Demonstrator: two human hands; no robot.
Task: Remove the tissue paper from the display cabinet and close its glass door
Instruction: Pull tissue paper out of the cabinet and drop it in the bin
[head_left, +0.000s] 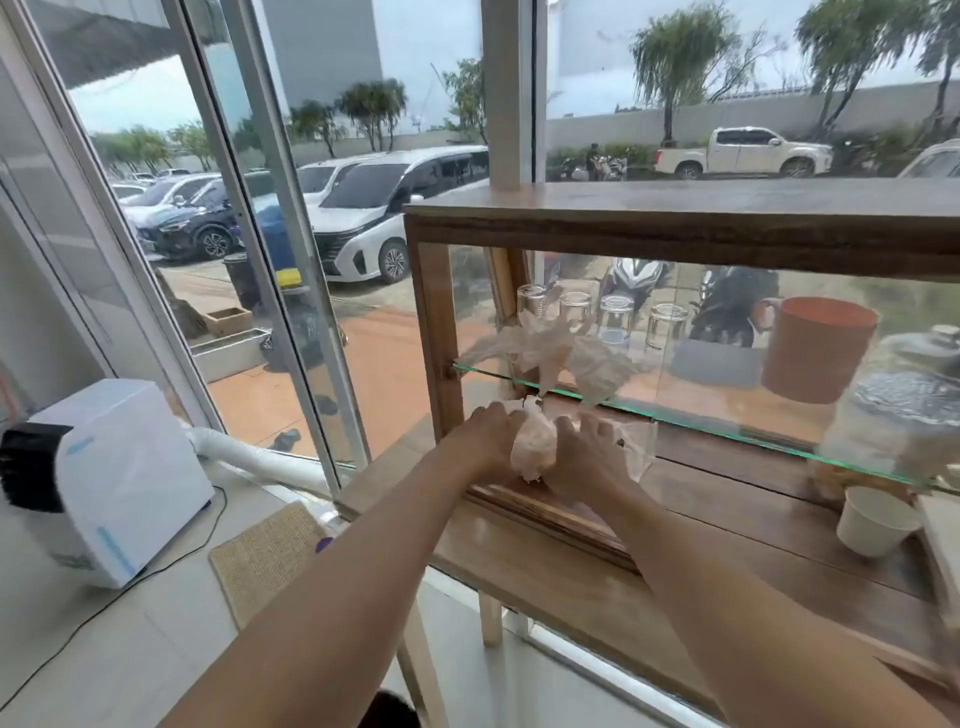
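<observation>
A wooden display cabinet (675, 228) with glass sides stands on a wooden table. Both of my hands are inside its lower left part, under the glass shelf (727, 431). A crumpled wad of white tissue paper (532, 441) sits between them. My left hand (485, 441) presses on its left side and my right hand (587, 452) on its right side. A thin clear sheet (636, 449) shows just right of my right hand. More crumpled paper or its reflection (550, 348) appears on the shelf above. I cannot make out the glass door.
On the shelf stand several upturned glasses (613, 317), an orange mug (815, 348) and a lidded jar (904, 410). A white paper cup (872, 519) sits on the cabinet floor at right. A white appliance (114, 478) with a hose stands at left, beside a woven mat (270, 556).
</observation>
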